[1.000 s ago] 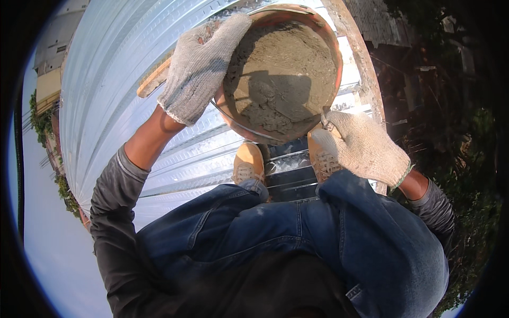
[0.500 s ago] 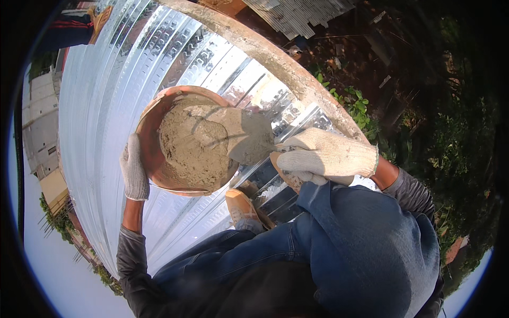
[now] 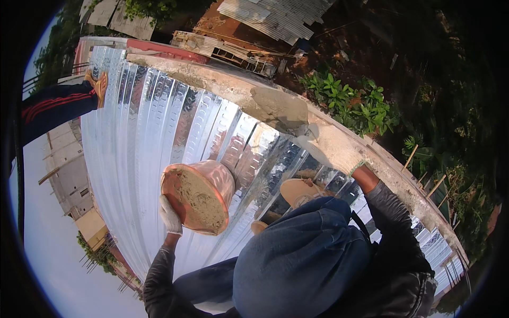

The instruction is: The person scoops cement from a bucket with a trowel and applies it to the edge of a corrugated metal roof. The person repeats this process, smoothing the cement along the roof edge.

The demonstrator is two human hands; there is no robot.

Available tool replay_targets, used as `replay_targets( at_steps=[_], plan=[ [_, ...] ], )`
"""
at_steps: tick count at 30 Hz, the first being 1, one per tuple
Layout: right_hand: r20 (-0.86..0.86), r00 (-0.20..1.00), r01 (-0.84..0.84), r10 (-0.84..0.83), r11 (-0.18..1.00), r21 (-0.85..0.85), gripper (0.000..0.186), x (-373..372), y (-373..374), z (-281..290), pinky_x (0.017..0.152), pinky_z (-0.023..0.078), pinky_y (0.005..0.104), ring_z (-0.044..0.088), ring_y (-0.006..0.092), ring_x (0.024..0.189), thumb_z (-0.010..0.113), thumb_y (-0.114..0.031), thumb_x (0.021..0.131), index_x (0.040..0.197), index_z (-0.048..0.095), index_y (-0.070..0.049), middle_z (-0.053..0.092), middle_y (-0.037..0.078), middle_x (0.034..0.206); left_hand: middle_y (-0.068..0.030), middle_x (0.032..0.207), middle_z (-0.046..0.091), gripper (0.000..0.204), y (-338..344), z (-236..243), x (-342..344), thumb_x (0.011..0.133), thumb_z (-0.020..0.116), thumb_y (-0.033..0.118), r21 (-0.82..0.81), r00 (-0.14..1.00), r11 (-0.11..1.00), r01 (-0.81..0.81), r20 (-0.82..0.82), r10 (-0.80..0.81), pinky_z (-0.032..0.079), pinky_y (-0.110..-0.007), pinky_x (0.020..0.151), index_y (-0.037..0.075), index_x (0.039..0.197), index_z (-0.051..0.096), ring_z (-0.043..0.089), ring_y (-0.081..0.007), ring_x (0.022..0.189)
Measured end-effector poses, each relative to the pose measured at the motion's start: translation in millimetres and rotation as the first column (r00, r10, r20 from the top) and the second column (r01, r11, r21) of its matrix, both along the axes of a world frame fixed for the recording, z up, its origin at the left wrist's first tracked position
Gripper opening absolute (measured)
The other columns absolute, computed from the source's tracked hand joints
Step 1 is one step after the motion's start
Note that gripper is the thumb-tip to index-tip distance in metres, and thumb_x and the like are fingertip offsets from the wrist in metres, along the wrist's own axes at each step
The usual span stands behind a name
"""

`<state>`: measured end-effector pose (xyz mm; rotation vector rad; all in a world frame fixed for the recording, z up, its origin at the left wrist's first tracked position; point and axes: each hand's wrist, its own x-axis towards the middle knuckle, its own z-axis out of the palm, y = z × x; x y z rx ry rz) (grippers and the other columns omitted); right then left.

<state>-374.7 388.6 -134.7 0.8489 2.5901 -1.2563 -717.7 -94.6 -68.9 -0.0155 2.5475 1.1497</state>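
My left hand (image 3: 169, 214) in a pale knit glove grips the left rim of a tilted orange bucket (image 3: 227, 180), which has grey mortar (image 3: 193, 199) inside. My right hand (image 3: 331, 148), also gloved, is closed on a trowel (image 3: 299, 127) at the concrete ledge along the roof edge (image 3: 175, 71). Grey wet mortar (image 3: 273, 106) shows there, around the trowel blade; whether it lies on the blade or the ledge is unclear. My shoe (image 3: 294, 193) stands on the shiny ribbed metal sheets (image 3: 132, 159) below.
Another person's sandalled foot (image 3: 99, 90) is on the sheets at upper left. Beyond the ledge is a drop to leafy plants (image 3: 360, 106), dirt and old corrugated roofing (image 3: 270, 16). A pale building (image 3: 74, 180) stands at far left; short sticks (image 3: 437, 191) poke up beside the right edge.
My right hand has carried the trowel from the bucket up to the ledge. The bucket has moved lower and tilted in my left hand. The view has turned toward the roof edge.
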Motion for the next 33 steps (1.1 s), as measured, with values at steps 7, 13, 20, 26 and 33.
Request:
replay_targets(
  at_steps=[7,13,20,26,33],
  plan=[
    [0.116,0.992,-0.088,0.048,0.924,0.373,0.023,-35.4,-78.9,13.0,0.057,0.058,0.0430,0.075,0.0295,0.068,0.073,-0.013,0.089,0.105,0.062,-0.002,0.071,0.012,0.084,0.0025,0.089,0.061,0.052,-33.5,-3.6,-19.2,0.118,0.049,0.053,-0.087,0.999,0.995,0.040,0.016,-0.038,0.049,-0.031,0.073,0.007,0.101,0.066,0.056,-0.0117,0.080],
    [0.149,0.986,-0.120,0.070,0.927,0.355,0.029,-17.6,-87.3,19.8,0.053,0.056,0.0383,0.074,0.0243,0.063,0.076,-0.015,0.082,0.105,0.065,0.000,0.071,0.012,0.085,0.0019,0.092,0.061,0.051,2.1,-4.8,-5.0,0.118,0.049,0.052,-0.100,0.999,0.995,0.032,0.020,-0.030,0.049,-0.032,0.076,0.006,0.104,0.066,0.055,-0.0124,0.083],
    [-0.068,0.998,0.006,0.009,0.977,0.215,0.026,11.6,-55.2,42.9,0.058,0.058,0.0465,0.073,0.0345,0.067,0.073,-0.012,0.086,0.109,0.065,-0.001,0.068,0.013,0.077,0.0018,0.088,0.059,0.052,-5.5,-0.3,-15.6,0.118,0.049,0.053,-0.104,0.998,0.993,0.055,0.043,-0.051,0.047,-0.031,0.073,0.008,0.099,0.066,0.053,-0.0114,0.080],
    [0.019,0.984,-0.172,0.175,0.935,0.310,0.029,-28.2,-51.2,12.5,0.055,0.057,0.0457,0.076,0.0318,0.071,0.075,-0.013,0.084,0.108,0.067,0.000,0.069,0.014,0.079,0.0021,0.088,0.061,0.052,-13.7,0.1,-11.2,0.118,0.049,0.053,-0.103,0.999,0.994,0.045,-0.025,-0.048,0.048,-0.031,0.074,0.007,0.101,0.068,0.054,-0.0112,0.080],
    [0.098,0.995,-0.051,0.022,0.954,0.296,0.029,-22.0,-89.1,27.8,0.053,0.054,0.0462,0.074,0.0306,0.069,0.077,-0.012,0.083,0.108,0.068,0.001,0.070,0.012,0.080,0.0018,0.091,0.064,0.052,1.6,3.5,3.7,0.118,0.049,0.051,-0.021,1.000,1.000,0.003,-0.011,-0.004,0.050,-0.030,0.074,0.006,0.101,0.068,0.057,-0.0108,0.082]
  ],
)
